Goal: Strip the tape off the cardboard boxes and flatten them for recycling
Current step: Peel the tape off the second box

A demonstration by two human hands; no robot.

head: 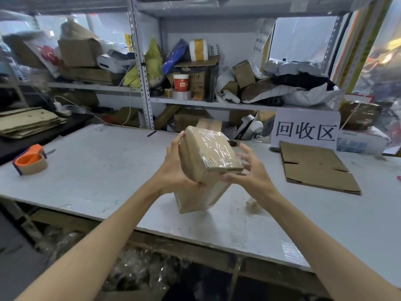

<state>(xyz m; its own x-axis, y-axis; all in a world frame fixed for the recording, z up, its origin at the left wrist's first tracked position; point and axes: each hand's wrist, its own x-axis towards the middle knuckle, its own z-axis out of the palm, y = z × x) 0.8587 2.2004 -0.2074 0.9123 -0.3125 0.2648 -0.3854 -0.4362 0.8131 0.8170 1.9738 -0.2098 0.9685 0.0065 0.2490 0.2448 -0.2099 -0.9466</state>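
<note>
A small brown cardboard box, its top face covered in shiny clear tape, is held tilted above the white table. My left hand grips its left side and lower corner. My right hand touches the box's lower right edge with its fingertips, the other fingers spread. Under the held box a second taped cardboard box stands on the table, partly hidden. A flattened cardboard box lies to the right.
An orange tape dispenser sits at the table's left. A white sign with black characters stands at the back right. A stack of flat cardboard lies far left. Cluttered metal shelves rise behind the table.
</note>
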